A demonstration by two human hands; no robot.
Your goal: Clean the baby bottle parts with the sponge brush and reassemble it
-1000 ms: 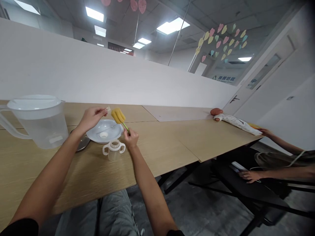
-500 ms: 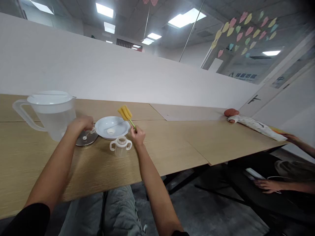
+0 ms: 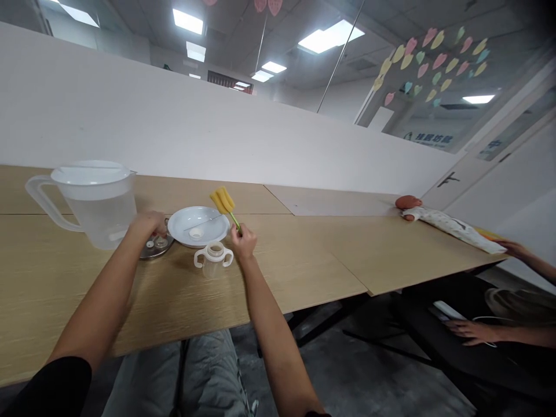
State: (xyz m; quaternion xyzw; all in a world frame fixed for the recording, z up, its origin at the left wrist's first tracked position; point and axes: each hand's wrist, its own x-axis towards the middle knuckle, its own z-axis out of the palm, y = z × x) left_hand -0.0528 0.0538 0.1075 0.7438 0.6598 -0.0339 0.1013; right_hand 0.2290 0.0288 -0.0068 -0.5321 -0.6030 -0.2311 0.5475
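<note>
My right hand (image 3: 244, 240) grips the green handle of a sponge brush (image 3: 223, 201), whose yellow head points up and left. My left hand (image 3: 152, 223) is over a round metal tray (image 3: 153, 252), fingers bent down by a small clear part (image 3: 160, 242); whether it grips the part cannot be made out. Between my hands lies a white bowl (image 3: 178, 223) with a small white ring (image 3: 196, 233) and a thin stick in it. In front of the bowl stands a clear cup (image 3: 213, 263) with two white handles. A lidded clear pitcher (image 3: 99, 211) stands left of my left hand.
The wooden table (image 3: 299, 255) meets a white partition (image 3: 243, 139) behind. At its far right lie a white patterned bundle (image 3: 456, 227) and a reddish-brown object (image 3: 407, 201). Another person's hand (image 3: 475, 330) rests near a phone, their other hand by the bundle.
My left hand has shifted slightly, and the small clear part beside it now sits lower, over the metal tray. My right hand and the brush have barely moved.
</note>
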